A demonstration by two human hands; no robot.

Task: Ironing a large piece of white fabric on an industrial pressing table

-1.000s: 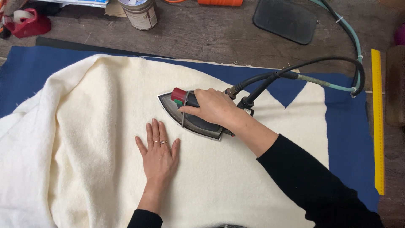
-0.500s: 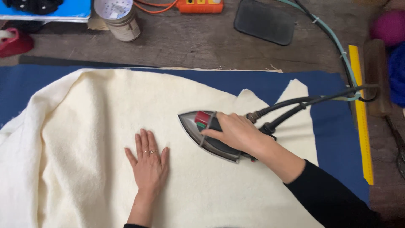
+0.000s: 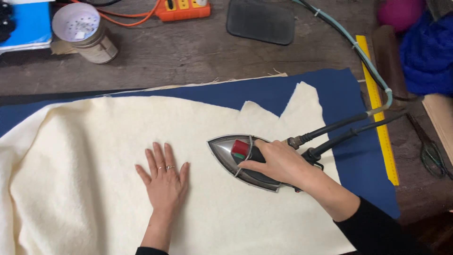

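A cream fleece cloth (image 3: 104,156) lies spread over a blue ironing mat (image 3: 358,156) on a wooden table. My right hand (image 3: 278,163) grips the handle of a steel steam iron (image 3: 226,151) with a red knob; its pointed nose faces left on the cloth. Two dark hoses (image 3: 344,130) run from the iron's back toward the upper right. My left hand (image 3: 164,182) presses flat on the cloth with fingers spread, a little left of the iron's tip, rings on two fingers.
A yellow ruler (image 3: 377,108) lies along the mat's right edge, scissors (image 3: 432,153) beyond it. At the back stand a lidded jar (image 3: 87,33), an orange power strip (image 3: 181,9), a black pad (image 3: 259,21), blue yarn (image 3: 427,54).
The iron and my right hand have slid right across the cloth, away from my flat left hand. The view has shifted, showing more of the table's right side.
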